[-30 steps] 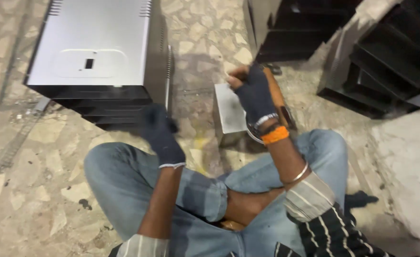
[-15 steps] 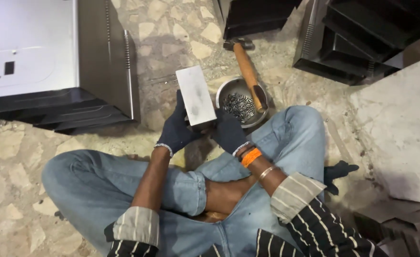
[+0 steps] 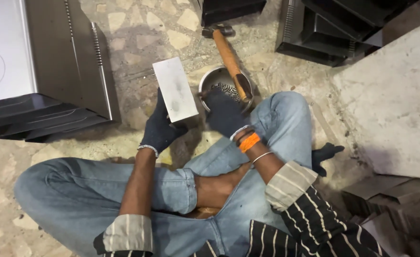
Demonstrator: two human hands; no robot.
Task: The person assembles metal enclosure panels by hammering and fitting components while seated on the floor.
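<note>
A: Head view, nearest first: crossed legs in blue jeans (image 3: 76, 190), one bare foot tucked between, striped sleeves rolled at both forearms. Cut off at the bottom edge.

B: And the hands?

A: Two, both in dark gloves. Left hand (image 3: 161, 128) wrapped round the lower end of one flat grey metal plate (image 3: 175, 89), thumb on its face, fingers hidden behind. Plate tilted, raised above the floor just ahead of the knees.

B: Right one?

A: Right hand (image 3: 225, 113) just beside the plate, resting at the rim of one steel bowl (image 3: 210, 82). Fingers curled, but gripping something or only touching: cannot tell. One orange band and one thin bangle at that wrist.

B: Inside the bowl?

A: Small dark bits, too blurred to name or count. One hammer (image 3: 232, 59) lying across the bowl, wooden handle over the rim, head on the stone floor beyond.

B: Farther out?

A: One stack of grey metal housings (image 3: 62, 66) at left, cut off by the frame. More dark ones (image 3: 324, 33) top right, number unclear. One pale stone slab (image 3: 391, 100) at right.
</note>
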